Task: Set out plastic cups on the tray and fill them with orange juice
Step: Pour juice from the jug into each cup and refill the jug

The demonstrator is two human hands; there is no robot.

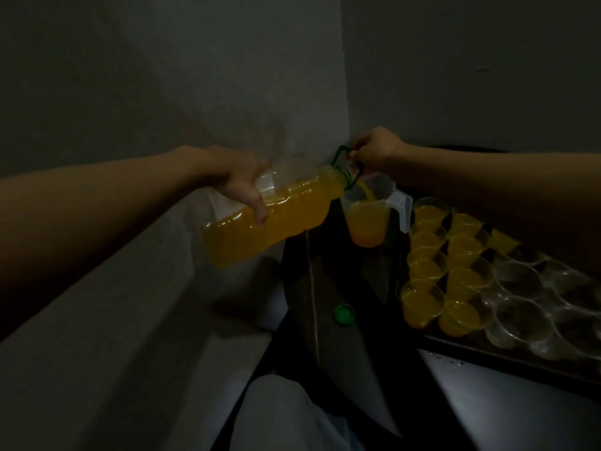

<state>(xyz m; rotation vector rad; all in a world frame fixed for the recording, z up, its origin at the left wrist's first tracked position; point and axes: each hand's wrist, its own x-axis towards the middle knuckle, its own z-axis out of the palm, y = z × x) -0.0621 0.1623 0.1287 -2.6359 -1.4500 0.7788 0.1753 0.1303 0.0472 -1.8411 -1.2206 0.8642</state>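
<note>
A large clear bottle of orange juice (286,216) lies tilted almost flat, its mouth over a clear plastic jug (367,219). Juice streams into the jug, which is partly full. My left hand (244,187) grips the bottle's body from above. My right hand (374,151) holds the green carry handle (341,154) at the bottle's neck. To the right, a dark tray (487,356) carries several plastic cups: two rows filled with juice (422,301) on the left, several empty clear cups (520,278) on the right.
A green bottle cap (344,314) lies on the dark table in front of the jug. Grey walls meet in a corner behind the jug. A light-coloured knee or cloth (279,415) shows at the bottom edge.
</note>
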